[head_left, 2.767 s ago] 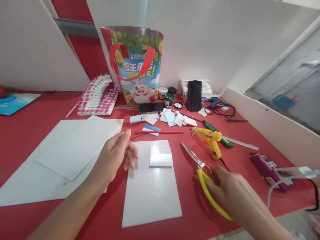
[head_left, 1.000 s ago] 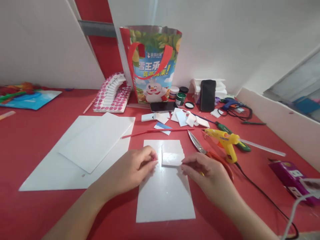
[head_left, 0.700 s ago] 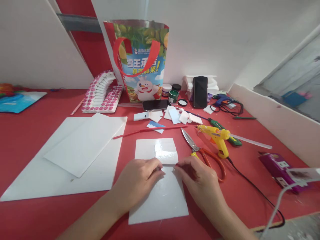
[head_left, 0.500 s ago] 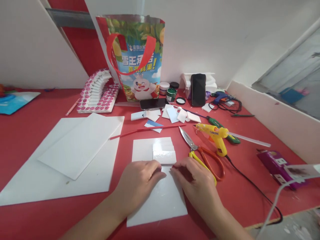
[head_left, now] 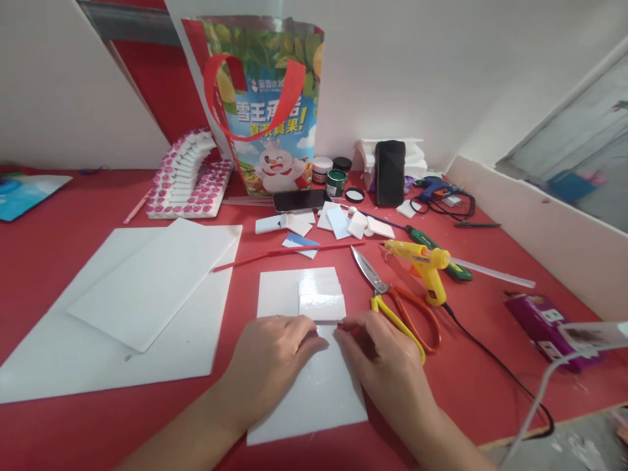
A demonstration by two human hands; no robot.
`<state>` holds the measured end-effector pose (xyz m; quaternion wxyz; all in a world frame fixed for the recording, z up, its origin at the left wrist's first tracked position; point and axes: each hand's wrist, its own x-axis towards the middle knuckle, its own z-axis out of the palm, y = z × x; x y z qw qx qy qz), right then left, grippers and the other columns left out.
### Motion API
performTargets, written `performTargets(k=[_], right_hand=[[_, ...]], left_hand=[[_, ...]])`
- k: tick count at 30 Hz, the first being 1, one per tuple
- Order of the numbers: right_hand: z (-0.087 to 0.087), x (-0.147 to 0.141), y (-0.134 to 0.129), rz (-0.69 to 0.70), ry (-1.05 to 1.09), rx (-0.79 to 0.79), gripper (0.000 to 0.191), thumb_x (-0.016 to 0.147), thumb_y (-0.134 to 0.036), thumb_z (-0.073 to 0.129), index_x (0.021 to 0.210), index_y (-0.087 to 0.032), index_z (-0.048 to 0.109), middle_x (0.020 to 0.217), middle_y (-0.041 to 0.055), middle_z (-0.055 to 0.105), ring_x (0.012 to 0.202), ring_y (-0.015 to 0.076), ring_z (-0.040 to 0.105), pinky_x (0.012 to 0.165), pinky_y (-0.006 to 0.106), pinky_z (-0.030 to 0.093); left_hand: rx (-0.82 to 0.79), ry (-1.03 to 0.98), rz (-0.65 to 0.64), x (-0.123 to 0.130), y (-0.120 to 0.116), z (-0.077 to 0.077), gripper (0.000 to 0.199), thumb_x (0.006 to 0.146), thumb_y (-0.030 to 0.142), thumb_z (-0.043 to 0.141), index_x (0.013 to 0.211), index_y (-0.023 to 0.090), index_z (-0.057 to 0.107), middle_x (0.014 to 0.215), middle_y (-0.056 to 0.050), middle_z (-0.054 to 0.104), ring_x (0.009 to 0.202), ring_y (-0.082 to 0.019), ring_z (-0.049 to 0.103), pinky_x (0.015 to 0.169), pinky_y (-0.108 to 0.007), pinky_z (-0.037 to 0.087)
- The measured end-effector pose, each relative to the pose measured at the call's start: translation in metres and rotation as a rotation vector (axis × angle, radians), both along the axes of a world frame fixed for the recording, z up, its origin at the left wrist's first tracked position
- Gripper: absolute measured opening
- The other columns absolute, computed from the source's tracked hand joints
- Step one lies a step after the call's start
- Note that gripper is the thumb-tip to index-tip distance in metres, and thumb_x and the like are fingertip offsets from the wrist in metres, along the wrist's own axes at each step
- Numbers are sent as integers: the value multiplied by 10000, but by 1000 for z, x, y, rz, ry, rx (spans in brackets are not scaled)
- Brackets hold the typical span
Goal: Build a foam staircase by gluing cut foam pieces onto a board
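Observation:
A white board (head_left: 314, 405) lies flat before me on the red table. On it sits a stack of small white board pieces (head_left: 321, 307), overlapping like steps, with a glossy top. My left hand (head_left: 279, 353) rests on the board with thumb and fingers pinched at the stack's near left edge. At the near right edge, my right hand (head_left: 385, 353) is pinched the same way. Both sets of fingertips touch the front piece's near side; their exact hold is partly hidden. Scissors (head_left: 392, 294) with orange and yellow handles lie just beyond my right hand.
A yellow glue gun (head_left: 422, 261) with a cord lies right. Larger white boards (head_left: 161, 281) overlap at left. Cut scraps (head_left: 338, 222), a red stick (head_left: 289, 250), paint jars (head_left: 336, 183), phones (head_left: 390, 173) and a printed bag (head_left: 275, 111) occupy the back.
The view has shifted very slightly. Both hands stay in place at the stack's near edge, and the objects on the table have not moved.

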<state>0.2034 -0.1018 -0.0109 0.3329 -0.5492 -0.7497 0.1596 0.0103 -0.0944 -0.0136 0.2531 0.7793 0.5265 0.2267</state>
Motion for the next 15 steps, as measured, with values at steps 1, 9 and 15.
performTargets(k=[1,9,15], right_hand=[[0,1,0,10,-4,16,74,911,-140,600,882,-202,628,752,2,691,645,145,647,611,231,490],[-5,4,2,101,1,83,97,937,-121,596,921,-181,670,808,29,686,671,144,656,627,242,509],[-5,3,3,100,-34,102,85,937,-124,600,902,-180,654,782,21,657,636,143,618,587,250,485]], left_hand=[[25,5,-1,0,-1,-2,267,968,395,600,804,196,668,685,-17,724,606,-192,668,577,-294,405],[170,35,22,1,-3,-8,251,961,361,622,776,192,623,639,39,685,553,-151,642,537,-268,415],[160,49,26,-1,-3,-7,226,944,353,649,792,188,624,649,42,694,558,-150,650,535,-268,430]])
